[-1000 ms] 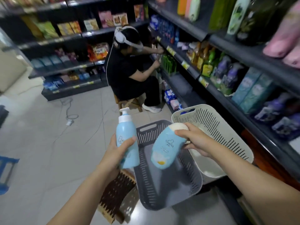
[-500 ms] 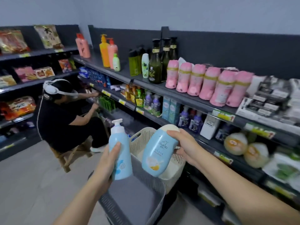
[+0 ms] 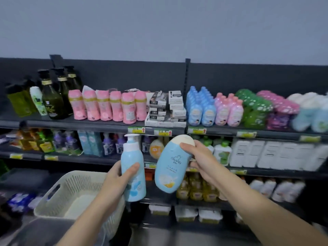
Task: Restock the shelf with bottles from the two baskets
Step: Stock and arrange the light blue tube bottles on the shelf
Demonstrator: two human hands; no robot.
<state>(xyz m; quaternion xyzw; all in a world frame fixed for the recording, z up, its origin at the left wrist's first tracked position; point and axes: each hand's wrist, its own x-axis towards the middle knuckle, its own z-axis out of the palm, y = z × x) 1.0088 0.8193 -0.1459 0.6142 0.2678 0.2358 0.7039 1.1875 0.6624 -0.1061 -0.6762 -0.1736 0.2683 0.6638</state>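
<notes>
Two baskets are sitting nearest me at the lower left of the frame: a grey basket [image 3: 35, 231] at the bottom edge and, just beyond it, a cream slatted basket [image 3: 83, 173] showing bare floor where I can see in.

Above them I am carrying one bottle in each hand. My left hand [image 3: 115, 180] is wrapping fingers and thumb around the lower body of a pale blue pump bottle [image 3: 132, 155], holding it upright with the pump on top, so it is ready to stand. My right hand [image 3: 200, 160] is curling its fingers over the cream-capped end of a rounded blue bottle [image 3: 170, 171]. The body is hanging tilted toward the lower left, and I am judging that it wants righting before it goes down. The two bottles are riding close together at frame centre, not touching.

Farther back, the top shelf [image 3: 106, 123] is running across the middle of the frame, its lip carrying price tags that I am minding as an edge. Right of centre, small blue bottles [image 3: 200, 110] are standing packed between stacked boxes [image 3: 166, 107] and pink bottles [image 3: 229, 110], so room there is looking tight. Only the front strip is showing bare, with open wall above for coming in from overhead.
</notes>
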